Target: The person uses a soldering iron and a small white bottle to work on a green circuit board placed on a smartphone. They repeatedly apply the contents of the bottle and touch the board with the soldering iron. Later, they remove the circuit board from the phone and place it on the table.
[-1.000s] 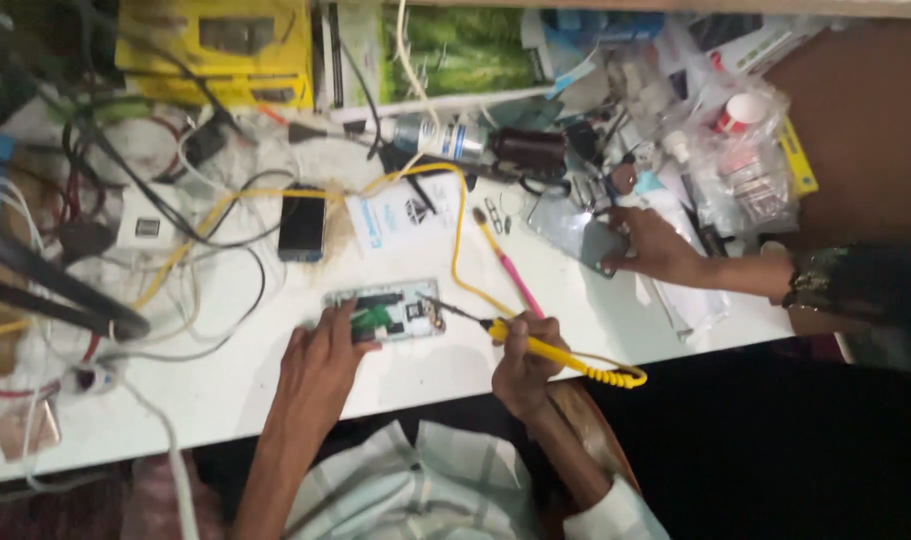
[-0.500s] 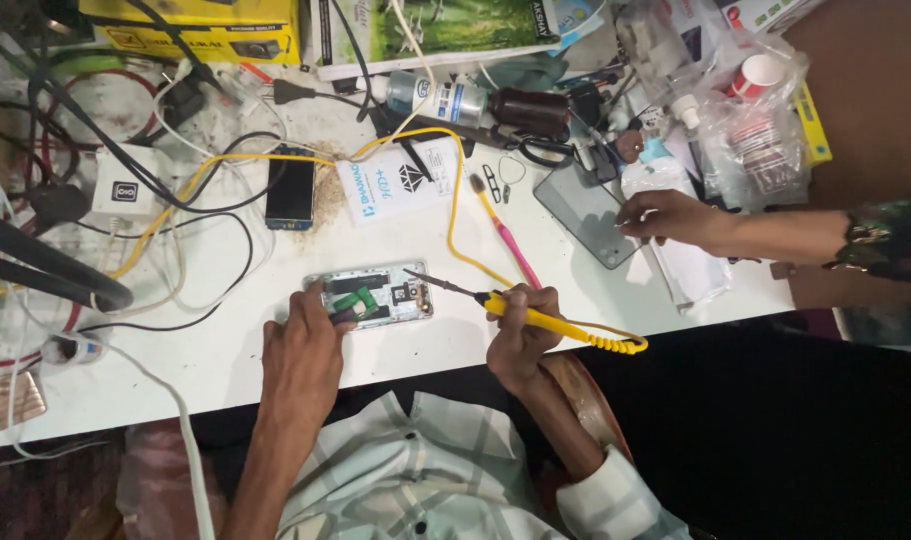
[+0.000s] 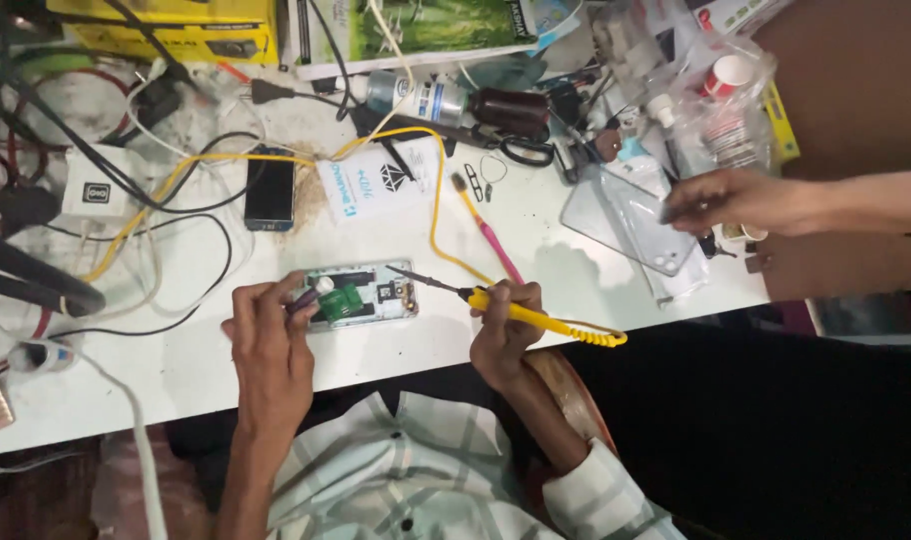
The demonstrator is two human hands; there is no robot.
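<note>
An opened phone [image 3: 368, 293] with exposed green and metal internals lies on the white table [image 3: 396, 350] near its front edge. My left hand [image 3: 268, 335] rests at the phone's left end and pinches a small purple tool [image 3: 304, 298] against it. My right hand [image 3: 504, 325] grips a yellow-handled soldering iron [image 3: 536, 316]. Its dark tip points left and touches the phone's right part. A yellow cable [image 3: 436, 205] runs from the iron up across the table.
Another person's hand [image 3: 731, 200] reaches in from the right onto a clear phone cover [image 3: 626, 215]. A black phone [image 3: 271, 188], a white packet [image 3: 376, 180], a pink toothbrush [image 3: 491, 235], bottles, scissors, tangled cables and yellow boxes crowd the back.
The view has shifted downward a little. My left hand moved onto the phone's left end with the purple tool. The soldering iron tip stays at the phone.
</note>
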